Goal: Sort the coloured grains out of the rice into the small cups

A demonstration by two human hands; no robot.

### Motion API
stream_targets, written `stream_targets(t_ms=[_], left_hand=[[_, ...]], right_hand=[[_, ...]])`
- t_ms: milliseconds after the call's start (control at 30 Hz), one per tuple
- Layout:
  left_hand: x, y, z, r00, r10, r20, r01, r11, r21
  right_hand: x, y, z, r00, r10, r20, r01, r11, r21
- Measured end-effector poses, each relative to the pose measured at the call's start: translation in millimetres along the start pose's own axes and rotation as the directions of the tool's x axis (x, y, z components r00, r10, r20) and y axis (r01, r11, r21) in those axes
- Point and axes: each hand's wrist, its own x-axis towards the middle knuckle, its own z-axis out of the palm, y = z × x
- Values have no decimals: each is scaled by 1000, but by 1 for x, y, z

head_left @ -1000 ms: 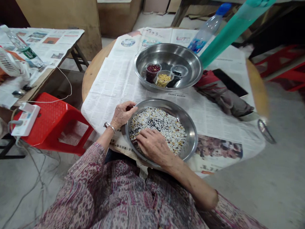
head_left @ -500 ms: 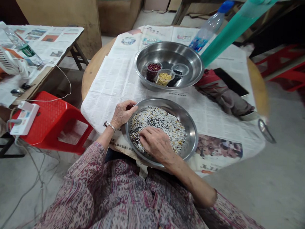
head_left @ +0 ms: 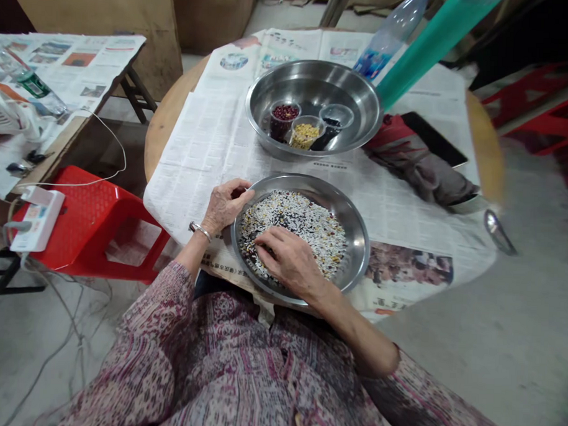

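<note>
A shallow steel basin (head_left: pixel 357 240) sits on the newspaper near my body. Spread across its bottom is a mix of white, black, yellow and a few dark red grains and beans (head_left: pixel 320 230). At the basin's left rim is my left hand (head_left: pixel 226 205), with a bracelet at the wrist; its fingers are curled and the thumb lies on the rim. My right hand (head_left: pixel 287 256) is down in the mix, left of the middle, with fingers bent together and tips lowered to a darker patch. Whatever lies between those fingertips is too small to make out.
Behind stands a larger steel basin (head_left: pixel 371 110) with clear cups of red beans (head_left: pixel 286 112), yellow grains (head_left: pixel 305 133) and, tipped over, black beans (head_left: pixel 327 137). A bottle (head_left: pixel 380 52), green tube (head_left: pixel 429 56), folded umbrella (head_left: pixel 425 165) and phone (head_left: pixel 433 138) lie beyond. Left is a red stool (head_left: pixel 85 225).
The view has shifted slightly, so the far tabletop sits higher in the picture. My right hand's fingers have moved a little over the mix. My left hand stays at the rim.
</note>
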Motion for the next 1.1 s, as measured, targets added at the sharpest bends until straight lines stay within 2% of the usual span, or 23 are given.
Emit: stream_targets(t_ms=[100,233,333,433,500,567,633,667,700,733,800,900,1000,1100], left_hand=[[0,1,0,1000,-3,5,3,1000,0],[-1,0,0,1000,-9,11,9,1000,-8],[-1,-1,0,1000,-13,12,13,1000,-4],[-1,0,-1,1000,-9,10,9,1000,7],[-1,1,-1,1000,-6,8,6,1000,11],[-1,1,-2,1000,-7,12,7,1000,13],[-1,1,-2,1000,-6,19,6,1000,11],[-1,1,-2,1000,-4,20,3,1000,8],[-1,1,-2,1000,-1,20,1,1000,6],[-1,0,-2,1000,0,17,0,1000,5],[-1,-1,-1,1000,-1,13,1,1000,4],[0,-1,-1,1000,-4,10,4,1000,5],[-1,-1,-1,1000,-7,4,7,1000,10],[-1,-1,-1,1000,-9,0,9,1000,19]], right_hand=[[3,-2,2,999,-15,34,15,1000,-24],[6,-2,3,1000,11,15,-11,999,36],[7,-4,2,999,39,-17,-36,992,121],[9,-7,0,992,117,-44,-100,951,292],[10,-9,-3,973,231,-16,-199,870,451],[12,-9,-6,936,348,58,-307,724,617],[12,-6,-8,900,419,120,-365,574,733],[11,-4,-9,889,441,124,-370,532,761],[10,-2,-9,882,458,113,-373,528,763],[9,0,-9,879,468,90,-374,562,738],[6,3,-8,896,444,5,-350,699,623],[3,3,-5,958,269,-102,-214,903,373],[4,-1,-3,995,75,-67,-63,984,165],[7,-5,-2,997,-60,39,60,998,5]])
